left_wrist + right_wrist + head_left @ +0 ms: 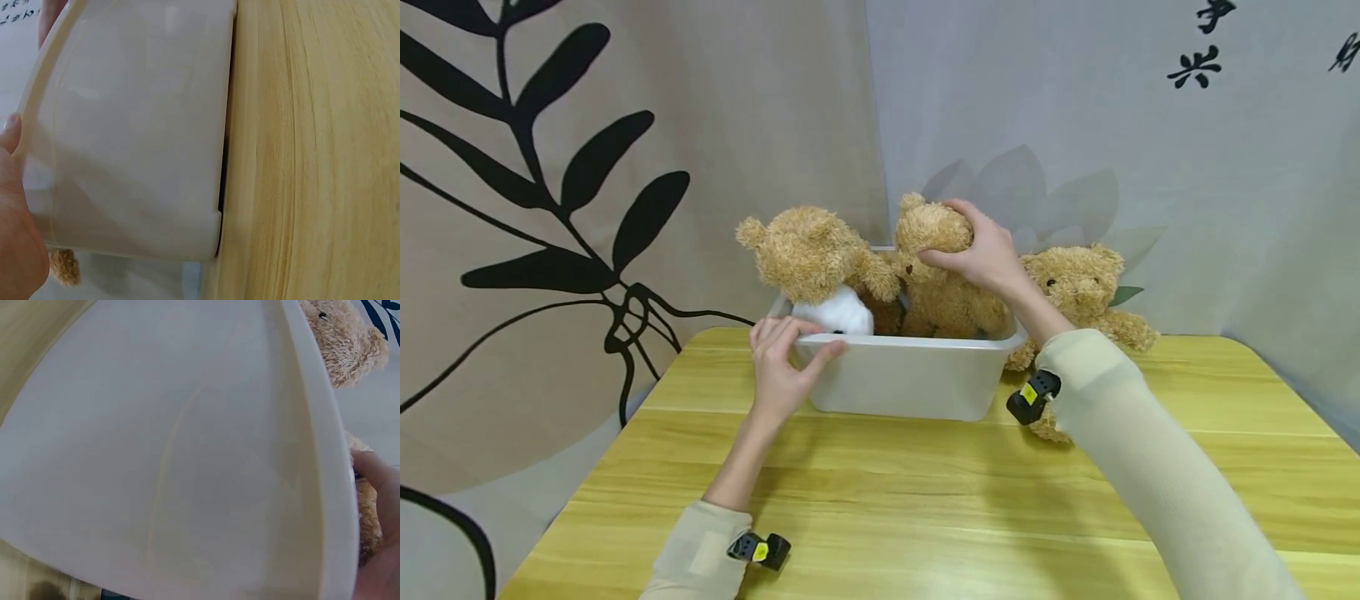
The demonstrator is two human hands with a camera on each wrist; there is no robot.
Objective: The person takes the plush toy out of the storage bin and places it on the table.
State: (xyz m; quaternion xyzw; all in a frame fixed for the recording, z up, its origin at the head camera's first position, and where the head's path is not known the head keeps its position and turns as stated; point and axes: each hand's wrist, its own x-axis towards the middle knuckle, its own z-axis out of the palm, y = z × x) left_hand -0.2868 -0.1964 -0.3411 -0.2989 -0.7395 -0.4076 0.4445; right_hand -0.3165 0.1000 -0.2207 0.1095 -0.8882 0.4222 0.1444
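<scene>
Teddy bear (946, 293), upright in plastic bin (910, 379) near far edge of desk (880, 483), gripped by right hand (981, 250); bin's near-left corner pinched by left hand (781, 360).

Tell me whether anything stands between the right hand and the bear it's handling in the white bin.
Nothing visible does: the right hand directly grips the bear by its head. The left hand holds the white bin at its front-left corner, outside that grip.
</scene>
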